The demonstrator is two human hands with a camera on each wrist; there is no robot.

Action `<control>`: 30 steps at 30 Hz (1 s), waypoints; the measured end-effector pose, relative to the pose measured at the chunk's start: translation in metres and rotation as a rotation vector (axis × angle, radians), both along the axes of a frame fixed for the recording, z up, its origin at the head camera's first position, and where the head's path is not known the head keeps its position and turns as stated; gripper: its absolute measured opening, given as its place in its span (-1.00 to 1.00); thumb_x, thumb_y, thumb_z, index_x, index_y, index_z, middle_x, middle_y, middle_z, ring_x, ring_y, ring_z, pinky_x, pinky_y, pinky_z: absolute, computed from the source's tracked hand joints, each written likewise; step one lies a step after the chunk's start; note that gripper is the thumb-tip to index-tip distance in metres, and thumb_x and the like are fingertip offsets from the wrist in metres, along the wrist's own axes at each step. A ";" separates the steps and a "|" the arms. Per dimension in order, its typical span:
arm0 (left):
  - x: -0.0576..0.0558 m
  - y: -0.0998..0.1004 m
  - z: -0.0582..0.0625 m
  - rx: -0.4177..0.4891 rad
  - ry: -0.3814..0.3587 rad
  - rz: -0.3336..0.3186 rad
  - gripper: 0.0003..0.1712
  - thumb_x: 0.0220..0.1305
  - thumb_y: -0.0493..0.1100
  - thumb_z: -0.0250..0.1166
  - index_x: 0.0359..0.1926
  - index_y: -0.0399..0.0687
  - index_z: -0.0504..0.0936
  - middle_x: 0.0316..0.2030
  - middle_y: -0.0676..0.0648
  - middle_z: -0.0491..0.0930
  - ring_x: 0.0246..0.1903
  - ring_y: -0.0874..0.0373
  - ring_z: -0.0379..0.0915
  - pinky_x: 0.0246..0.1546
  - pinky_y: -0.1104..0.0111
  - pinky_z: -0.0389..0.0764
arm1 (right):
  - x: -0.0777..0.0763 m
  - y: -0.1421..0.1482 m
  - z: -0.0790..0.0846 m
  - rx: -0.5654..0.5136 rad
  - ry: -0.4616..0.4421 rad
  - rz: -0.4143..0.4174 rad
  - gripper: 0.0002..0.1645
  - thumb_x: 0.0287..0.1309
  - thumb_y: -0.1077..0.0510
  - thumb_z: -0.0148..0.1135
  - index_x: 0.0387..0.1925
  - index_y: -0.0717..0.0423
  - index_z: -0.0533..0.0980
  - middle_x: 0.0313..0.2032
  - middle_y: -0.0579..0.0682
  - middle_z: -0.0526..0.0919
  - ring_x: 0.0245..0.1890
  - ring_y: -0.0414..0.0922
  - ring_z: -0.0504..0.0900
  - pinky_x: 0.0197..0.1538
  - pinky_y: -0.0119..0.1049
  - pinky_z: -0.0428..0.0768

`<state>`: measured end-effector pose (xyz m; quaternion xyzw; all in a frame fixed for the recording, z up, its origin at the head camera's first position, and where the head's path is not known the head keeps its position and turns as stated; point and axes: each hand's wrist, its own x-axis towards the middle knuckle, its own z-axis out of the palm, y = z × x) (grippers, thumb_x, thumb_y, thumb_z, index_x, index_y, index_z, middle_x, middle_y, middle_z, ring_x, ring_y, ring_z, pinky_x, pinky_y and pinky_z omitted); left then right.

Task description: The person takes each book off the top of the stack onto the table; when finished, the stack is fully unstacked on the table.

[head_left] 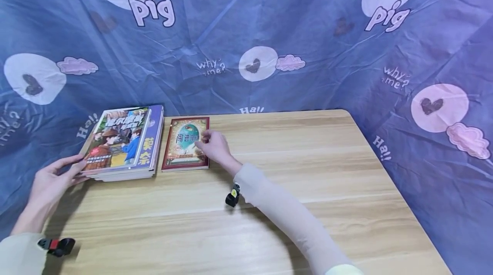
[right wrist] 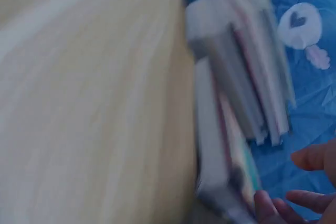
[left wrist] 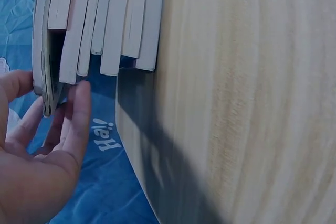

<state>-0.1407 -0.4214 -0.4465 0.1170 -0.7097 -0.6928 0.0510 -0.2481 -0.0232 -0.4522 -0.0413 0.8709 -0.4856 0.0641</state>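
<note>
On the left of the table lies a stack of books, its page edges (left wrist: 110, 35) in full view in the left wrist view. The top book (head_left: 129, 142) has an illustrated cover with two cartoon figures; a purple book (head_left: 155, 129) shows below it. My left hand (head_left: 50, 180) pinches the stack's near left corner, thumb on the top cover and fingers beneath the upper books. Right of the stack, a red-bordered book (head_left: 182, 155) with a green oval picture lies flat. My right hand (head_left: 216, 144) is over its right edge, thumb and fingers (right wrist: 310, 158) apart and nothing between them.
The wooden table (head_left: 269, 215) reaches toward me and to the right. A blue printed cloth (head_left: 215, 18) hangs behind it and along its right side. Each wrist wears a strap with a small black device (head_left: 232, 197).
</note>
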 end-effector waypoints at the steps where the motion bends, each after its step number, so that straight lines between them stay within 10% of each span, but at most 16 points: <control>1: -0.001 0.000 0.001 -0.013 -0.006 0.000 -0.64 0.44 -0.31 0.35 -0.20 0.39 0.79 -0.31 0.42 0.72 -0.51 0.37 0.75 -0.42 0.56 0.71 | 0.000 -0.005 0.002 -0.064 -0.018 0.005 -0.47 0.31 0.12 0.45 0.25 0.22 0.61 -0.06 0.14 0.81 -0.17 0.01 0.79 0.07 -0.21 0.74; 7: -0.008 0.004 0.005 -0.204 -0.063 -0.004 -0.65 0.41 -0.21 0.42 -0.22 0.53 0.75 -0.39 0.47 0.67 -0.50 0.50 0.63 -0.47 0.60 0.65 | 0.007 -0.041 0.011 -0.489 -0.245 0.069 -0.47 0.30 0.29 0.43 0.24 0.39 0.56 -0.04 0.28 0.81 -0.07 0.31 0.80 -0.06 -0.09 0.82; 13: -0.016 0.012 0.011 -0.395 -0.105 -0.023 -0.70 0.40 -0.05 0.45 -0.16 0.68 0.68 -0.55 0.39 0.53 -0.61 0.42 0.43 -0.58 0.47 0.45 | 0.017 -0.074 0.020 -0.628 -0.323 0.032 -0.52 0.29 0.31 0.44 0.19 0.41 0.59 -0.08 0.31 0.82 -0.03 0.37 0.78 0.01 0.03 0.79; 18: -0.017 0.021 0.008 -0.545 -0.146 -0.035 -0.66 0.40 0.14 0.42 0.17 0.53 0.70 0.05 0.11 0.64 -0.14 0.50 0.40 -0.35 0.66 0.41 | 0.021 -0.097 0.023 -0.603 -0.351 -0.084 -0.54 0.18 0.23 0.56 0.09 0.30 0.64 -0.36 0.17 0.84 -0.37 0.12 0.85 -0.11 -0.03 0.81; 22: -0.018 0.028 0.008 -0.635 -0.168 -0.059 -0.40 0.41 0.25 0.37 0.40 0.35 0.59 0.50 -0.34 0.28 0.29 0.19 0.32 -0.16 0.76 0.29 | 0.019 -0.102 0.022 -0.619 -0.377 -0.108 -0.54 0.18 0.24 0.56 0.11 0.21 0.64 -0.42 0.09 0.81 -0.60 -0.15 0.69 -0.11 -0.02 0.81; 25: -0.019 0.029 0.008 -0.627 -0.138 -0.055 -0.35 0.42 0.23 0.37 0.45 0.28 0.53 0.36 -0.04 0.47 0.30 0.27 0.36 -0.11 0.75 0.32 | 0.014 -0.097 0.021 -0.672 -0.386 -0.065 -0.56 0.21 0.32 0.50 0.13 0.19 0.63 -0.35 0.07 0.80 -0.60 -0.20 0.64 -0.24 -0.15 0.82; 30: -0.021 0.023 0.008 -0.489 -0.064 -0.056 -0.26 0.49 0.03 0.35 0.58 0.05 0.34 -0.15 0.66 0.40 -0.27 0.70 0.46 -0.32 0.69 0.57 | 0.006 -0.076 0.021 -0.718 -0.431 0.018 -0.61 0.24 0.40 0.43 0.06 0.11 0.59 -0.37 0.06 0.76 -0.54 -0.17 0.69 -0.41 -0.37 0.76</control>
